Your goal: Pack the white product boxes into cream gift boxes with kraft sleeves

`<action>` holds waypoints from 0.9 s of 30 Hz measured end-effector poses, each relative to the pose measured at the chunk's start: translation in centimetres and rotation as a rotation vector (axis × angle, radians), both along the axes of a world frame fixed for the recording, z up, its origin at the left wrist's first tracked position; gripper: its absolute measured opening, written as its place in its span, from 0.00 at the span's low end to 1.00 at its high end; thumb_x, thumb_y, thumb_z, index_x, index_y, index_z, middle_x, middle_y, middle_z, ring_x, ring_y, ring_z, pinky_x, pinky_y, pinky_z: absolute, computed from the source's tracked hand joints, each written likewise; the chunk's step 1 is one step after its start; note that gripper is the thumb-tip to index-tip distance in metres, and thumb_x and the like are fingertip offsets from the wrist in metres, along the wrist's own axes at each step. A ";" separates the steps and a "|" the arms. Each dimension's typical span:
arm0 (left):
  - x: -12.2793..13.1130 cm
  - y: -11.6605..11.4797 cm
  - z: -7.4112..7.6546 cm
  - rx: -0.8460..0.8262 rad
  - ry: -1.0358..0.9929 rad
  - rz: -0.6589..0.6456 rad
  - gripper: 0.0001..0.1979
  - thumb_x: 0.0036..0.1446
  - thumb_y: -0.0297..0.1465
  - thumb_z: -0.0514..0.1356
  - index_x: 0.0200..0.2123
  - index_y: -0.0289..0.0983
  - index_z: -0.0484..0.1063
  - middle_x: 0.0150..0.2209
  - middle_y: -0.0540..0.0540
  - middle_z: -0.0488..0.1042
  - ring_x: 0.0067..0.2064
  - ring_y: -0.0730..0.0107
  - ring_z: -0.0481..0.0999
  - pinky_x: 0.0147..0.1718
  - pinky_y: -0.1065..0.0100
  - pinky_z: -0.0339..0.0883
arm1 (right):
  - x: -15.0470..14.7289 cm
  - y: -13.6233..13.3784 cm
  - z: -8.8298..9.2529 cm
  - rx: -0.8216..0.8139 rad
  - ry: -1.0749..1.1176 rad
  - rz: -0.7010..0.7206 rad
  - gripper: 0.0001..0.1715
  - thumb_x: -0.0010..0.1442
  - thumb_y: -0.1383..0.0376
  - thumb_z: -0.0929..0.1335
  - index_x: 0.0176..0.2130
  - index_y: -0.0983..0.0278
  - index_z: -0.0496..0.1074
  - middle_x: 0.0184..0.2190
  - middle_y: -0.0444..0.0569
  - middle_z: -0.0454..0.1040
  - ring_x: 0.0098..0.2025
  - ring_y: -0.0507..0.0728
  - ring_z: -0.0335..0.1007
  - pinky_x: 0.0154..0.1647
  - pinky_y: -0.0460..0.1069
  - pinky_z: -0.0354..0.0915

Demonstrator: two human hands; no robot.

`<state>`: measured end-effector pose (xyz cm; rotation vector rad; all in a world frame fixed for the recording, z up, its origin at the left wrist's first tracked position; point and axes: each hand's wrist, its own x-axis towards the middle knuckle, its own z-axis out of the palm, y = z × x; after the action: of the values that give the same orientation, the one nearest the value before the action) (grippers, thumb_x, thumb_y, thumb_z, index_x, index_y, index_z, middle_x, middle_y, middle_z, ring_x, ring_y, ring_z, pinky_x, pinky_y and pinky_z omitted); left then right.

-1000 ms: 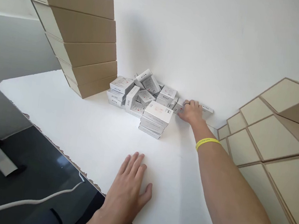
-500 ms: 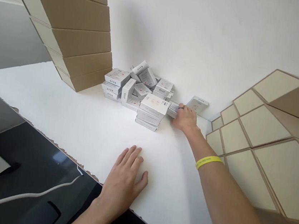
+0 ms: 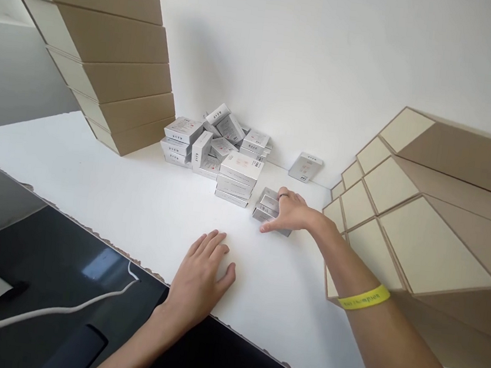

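My right hand (image 3: 293, 212) is closed over a short stack of small white boxes (image 3: 266, 205) lying on the white table (image 3: 107, 192), a little in front of the heap. It wears a ring, and a yellow band circles the wrist. My left hand (image 3: 200, 278) lies flat on the table near its front edge, fingers stretched out, holding nothing. A heap of several small white boxes (image 3: 214, 148) sits against the wall, with a neat pile of three (image 3: 237, 178) at its front. One single white box (image 3: 305, 168) leans against the wall to the right of the heap.
Stacked brown cardboard cartons (image 3: 108, 68) stand at the back left. More flat cartons (image 3: 427, 222) rise on the right, close to my right forearm. A dark surface (image 3: 30, 283) with a white cable (image 3: 35, 316) lies below the table's ragged front edge.
My right hand has drawn back from the wall toward me, bringing a short stack of white boxes out of the heap. One box now leans alone at the wall. My left hand stayed flat.
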<state>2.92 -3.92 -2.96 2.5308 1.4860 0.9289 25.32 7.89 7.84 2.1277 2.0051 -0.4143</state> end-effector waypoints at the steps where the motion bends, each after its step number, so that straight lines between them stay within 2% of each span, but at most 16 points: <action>1: 0.0 0.0 0.0 -0.005 0.000 -0.001 0.06 0.65 0.30 0.55 0.43 0.35 0.69 0.56 0.35 0.75 0.62 0.48 0.72 0.61 0.45 0.69 | 0.0 -0.1 0.2 -0.013 0.016 -0.005 0.64 0.36 0.39 0.77 0.62 0.64 0.58 0.56 0.63 0.67 0.68 0.78 0.51 0.54 0.63 0.66; 3: -0.1 0.0 0.0 -0.008 0.001 -0.002 0.06 0.65 0.30 0.55 0.43 0.35 0.69 0.56 0.35 0.75 0.62 0.48 0.72 0.62 0.45 0.68 | 0.1 -0.1 0.3 -0.014 0.039 -0.011 0.61 0.36 0.39 0.76 0.60 0.63 0.59 0.52 0.62 0.69 0.68 0.80 0.50 0.53 0.65 0.66; 5: -0.1 0.0 -0.1 -0.005 0.000 -0.002 0.06 0.65 0.30 0.55 0.43 0.36 0.69 0.56 0.35 0.75 0.62 0.48 0.72 0.62 0.45 0.68 | 0.1 0.0 0.1 0.017 0.055 0.000 0.55 0.36 0.39 0.77 0.55 0.62 0.62 0.53 0.61 0.67 0.65 0.79 0.55 0.52 0.65 0.66; 9: -0.1 0.0 0.0 -0.005 -0.011 0.003 0.06 0.66 0.30 0.55 0.43 0.37 0.69 0.56 0.37 0.76 0.62 0.49 0.72 0.62 0.45 0.69 | -0.1 -0.1 -0.8 0.077 0.097 0.042 0.35 0.44 0.46 0.75 0.44 0.60 0.66 0.55 0.57 0.63 0.52 0.66 0.69 0.48 0.58 0.69; 11: -0.1 0.1 0.0 -0.006 -0.011 0.002 0.06 0.66 0.31 0.55 0.42 0.37 0.69 0.56 0.37 0.76 0.62 0.50 0.73 0.62 0.46 0.69 | -0.2 -0.5 -1.2 0.087 0.110 0.049 0.30 0.48 0.50 0.74 0.44 0.61 0.65 0.54 0.55 0.64 0.46 0.61 0.71 0.44 0.56 0.69; 15: -0.1 0.0 0.1 -0.007 -0.002 0.001 0.07 0.66 0.31 0.54 0.43 0.36 0.70 0.55 0.36 0.76 0.62 0.50 0.73 0.62 0.47 0.68 | -0.3 -1.3 -1.2 0.097 0.139 0.027 0.35 0.51 0.51 0.73 0.52 0.62 0.60 0.47 0.54 0.71 0.43 0.61 0.72 0.41 0.54 0.68; 19: -0.1 0.0 0.0 -0.010 0.003 -0.004 0.06 0.66 0.31 0.54 0.42 0.36 0.69 0.56 0.36 0.76 0.62 0.50 0.73 0.62 0.46 0.68 | -0.2 -1.3 -0.8 0.122 0.167 0.029 0.39 0.50 0.51 0.72 0.56 0.58 0.57 0.49 0.54 0.72 0.47 0.65 0.72 0.40 0.54 0.66; 22: -0.2 0.0 -0.1 -0.004 0.006 -0.002 0.06 0.66 0.31 0.55 0.43 0.36 0.69 0.56 0.36 0.76 0.62 0.50 0.72 0.61 0.45 0.69 | 0.0 -1.0 -0.8 0.176 0.176 -0.005 0.40 0.51 0.52 0.72 0.58 0.59 0.57 0.49 0.55 0.72 0.49 0.66 0.72 0.43 0.55 0.66; 25: -0.1 0.0 -0.1 0.008 0.006 0.000 0.06 0.66 0.30 0.55 0.42 0.36 0.69 0.56 0.36 0.76 0.61 0.49 0.73 0.61 0.45 0.69 | 0.3 -0.6 -1.1 0.217 0.195 -0.053 0.40 0.50 0.52 0.74 0.57 0.61 0.60 0.50 0.57 0.72 0.52 0.68 0.70 0.46 0.57 0.66; 27: -0.1 0.0 -0.1 0.020 0.003 -0.002 0.05 0.65 0.30 0.54 0.42 0.36 0.69 0.55 0.36 0.76 0.61 0.49 0.74 0.60 0.45 0.70 | 0.6 -0.1 -1.1 0.212 0.237 -0.064 0.40 0.46 0.48 0.76 0.53 0.60 0.65 0.52 0.56 0.72 0.52 0.68 0.71 0.48 0.57 0.67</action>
<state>2.84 -3.88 -3.03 2.5478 1.4826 0.9455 25.95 7.76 6.75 2.3734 2.1998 -0.5065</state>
